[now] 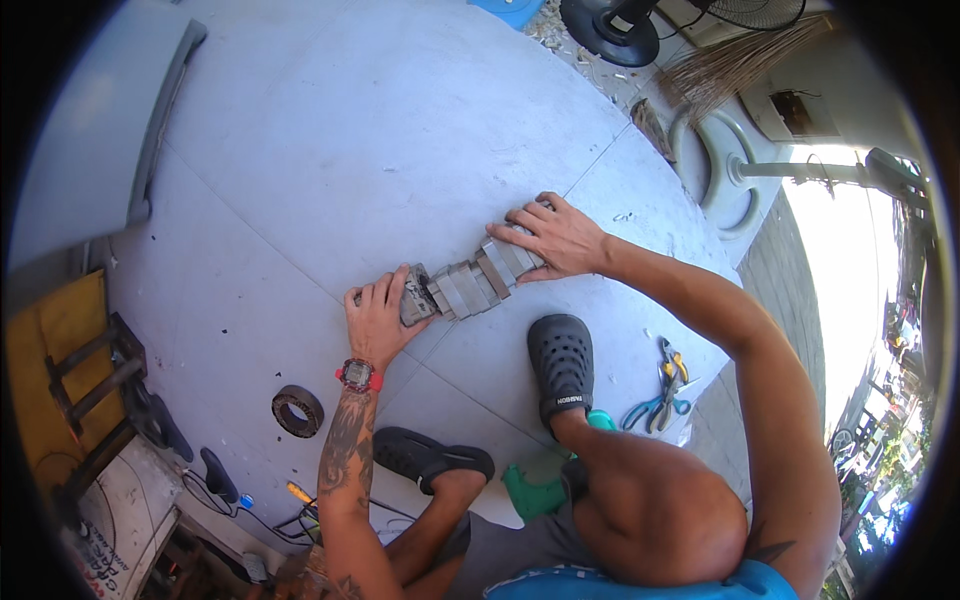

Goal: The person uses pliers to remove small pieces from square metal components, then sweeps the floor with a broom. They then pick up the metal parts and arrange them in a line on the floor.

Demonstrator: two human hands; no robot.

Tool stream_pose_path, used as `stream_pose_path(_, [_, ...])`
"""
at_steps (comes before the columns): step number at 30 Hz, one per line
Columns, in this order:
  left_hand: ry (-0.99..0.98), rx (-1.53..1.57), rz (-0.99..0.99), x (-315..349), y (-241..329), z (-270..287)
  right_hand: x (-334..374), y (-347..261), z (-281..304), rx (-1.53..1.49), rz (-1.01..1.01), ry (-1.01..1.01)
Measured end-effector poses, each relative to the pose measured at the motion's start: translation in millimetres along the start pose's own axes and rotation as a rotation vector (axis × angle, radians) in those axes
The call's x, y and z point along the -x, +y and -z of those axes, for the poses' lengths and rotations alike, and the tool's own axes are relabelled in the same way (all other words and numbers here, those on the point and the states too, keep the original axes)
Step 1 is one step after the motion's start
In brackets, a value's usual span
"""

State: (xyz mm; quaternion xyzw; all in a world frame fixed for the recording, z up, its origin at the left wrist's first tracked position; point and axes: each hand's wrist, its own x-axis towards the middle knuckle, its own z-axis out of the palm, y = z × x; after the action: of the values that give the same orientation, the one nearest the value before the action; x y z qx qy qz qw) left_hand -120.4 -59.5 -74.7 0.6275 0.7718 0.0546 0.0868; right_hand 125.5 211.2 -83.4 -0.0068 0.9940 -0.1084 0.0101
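A row of grey metal plates (468, 288), packed face to face in uneven blocks, lies slantwise on the pale floor in front of me. My left hand (378, 312) wraps round a rough grey block (415, 298) at the left end of the row, dark on its inner side. Over the far right end of the row, my right hand (557, 240) curls its fingers on top, with the thumb on the near side. The parts under both palms are hidden.
Near my left forearm lies a dark tape-like ring (298, 411). Pliers (662, 388) rest right of my dark clog (561, 365). A green plastic piece (533, 493) is between my legs. A fan base (612, 35) and a straw broom (740, 68) stand far right.
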Motion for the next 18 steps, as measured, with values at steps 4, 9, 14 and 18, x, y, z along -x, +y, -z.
stream_pose_path(4, [0.071, -0.137, 0.055, 6, 6, -1, 1, 1, -2, -0.002, -0.006, -0.015])
stream_pose_path(9, [-0.02, -0.072, 0.079, -1, 2, 6, -3, 5, 5, 0.025, 0.015, -0.147])
stream_pose_path(14, [-0.179, 0.123, 0.158, -21, -10, 26, -28, 18, 25, -0.131, -0.02, -0.277])
stream_pose_path(18, [-0.198, 0.461, 0.286, -30, -27, 35, -55, 44, 42, -0.481, -0.237, -0.529])
